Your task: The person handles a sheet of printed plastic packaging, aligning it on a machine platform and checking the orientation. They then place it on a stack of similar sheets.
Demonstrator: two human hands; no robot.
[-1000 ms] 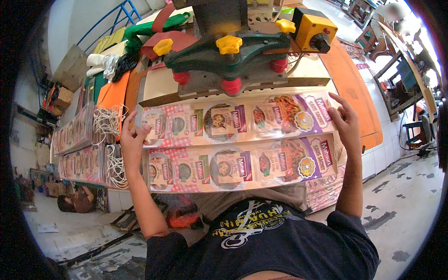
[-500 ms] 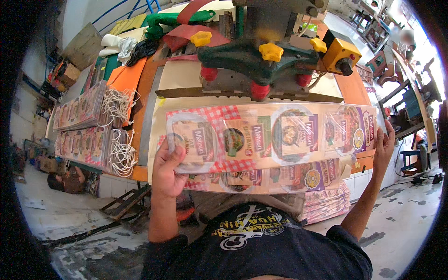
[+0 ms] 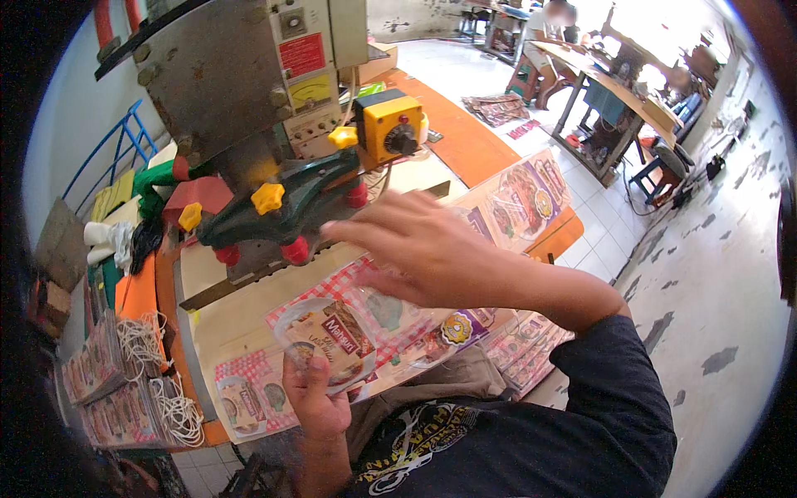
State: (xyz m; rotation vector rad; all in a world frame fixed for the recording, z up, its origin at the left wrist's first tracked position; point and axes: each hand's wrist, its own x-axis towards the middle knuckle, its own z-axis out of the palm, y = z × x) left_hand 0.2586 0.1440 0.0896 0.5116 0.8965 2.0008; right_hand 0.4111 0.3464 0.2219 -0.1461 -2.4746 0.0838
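My left hand [image 3: 320, 398] pinches the near-left end of a long printed plastic sheet [image 3: 336, 332], its thumb on top. Red-and-white checks and pictures of food dishes cover the sheet. Above its middle hovers my right hand [image 3: 411, 249], fingers stretched toward the left and a little blurred; nothing shows in it. The right hand and forearm hide part of the sheet. Another printed sheet [image 3: 241, 402] of the same look lies under it at the table edge. Just beyond the hands stands a green press head [image 3: 282, 212] with yellow star knobs and red feet, above a metal bar [image 3: 241, 282].
A yellow control box [image 3: 388, 124] is fixed beside the press. Stacked printed packs with white cords [image 3: 170, 407] sit at the left. More printed sheets [image 3: 527, 349] lie low at the right. Farther off, a person [image 3: 544, 37] sits near a work table [image 3: 610, 79].
My right hand has left the sheet's right end and swung left over its middle. The view has turned right. My left hand still holds the sheet's left end.
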